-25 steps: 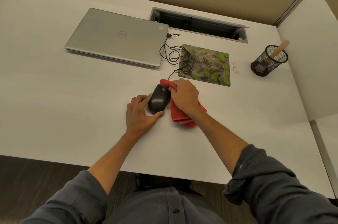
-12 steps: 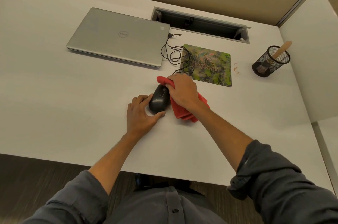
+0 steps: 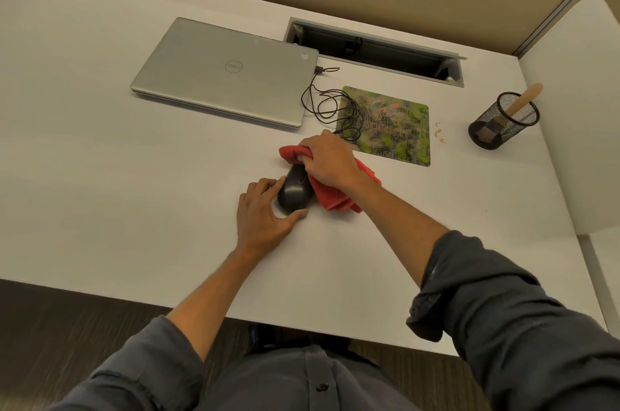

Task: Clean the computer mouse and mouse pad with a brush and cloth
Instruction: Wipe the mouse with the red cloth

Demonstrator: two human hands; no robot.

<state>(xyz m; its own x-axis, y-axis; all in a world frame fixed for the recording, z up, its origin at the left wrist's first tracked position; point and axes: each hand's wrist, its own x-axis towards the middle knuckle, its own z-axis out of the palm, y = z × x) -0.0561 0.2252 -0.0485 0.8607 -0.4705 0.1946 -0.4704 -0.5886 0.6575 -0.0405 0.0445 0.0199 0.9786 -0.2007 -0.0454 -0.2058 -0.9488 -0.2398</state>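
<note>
While the left hand (image 3: 265,219) steadies it, the mouse (image 3: 295,194) sits at frame centre on the desk (image 3: 100,175).

Left hand: partly open, curved round the mouse's near end; thumb against the lower right edge, fingers against the left side. It braces the mouse but does not lift it.

Right hand (image 3: 327,160): closed on a bunched red cloth (image 3: 335,195), pressing it onto the far end of the mouse. Cloth shows beyond the fingers at upper left and trails beneath the wrist to lower right, lying on the desk.

Mouse: black, corded; front end covered by cloth and hand. Cable (image 3: 327,101) loops over the left edge of the pad and runs to the right side of the laptop (image 3: 224,71).

Pad (image 3: 389,123): green patterned, right of centre, just beyond the right hand, apart from the mouse.

Brush (image 3: 523,101): pale handle standing tilted in a black mesh cup (image 3: 500,123), right of frame, well apart from both hands.

Laptop: silver, lid shut, upper centre-left.

Small pale crumbs (image 3: 439,135): on the desk between pad and cup.

Change since half a second ago: right hand and cloth have moved slightly further up the mouse, toward its front; left hand holds the same brace. One second ago the cloth lay lower along the mouse's right side.
</note>
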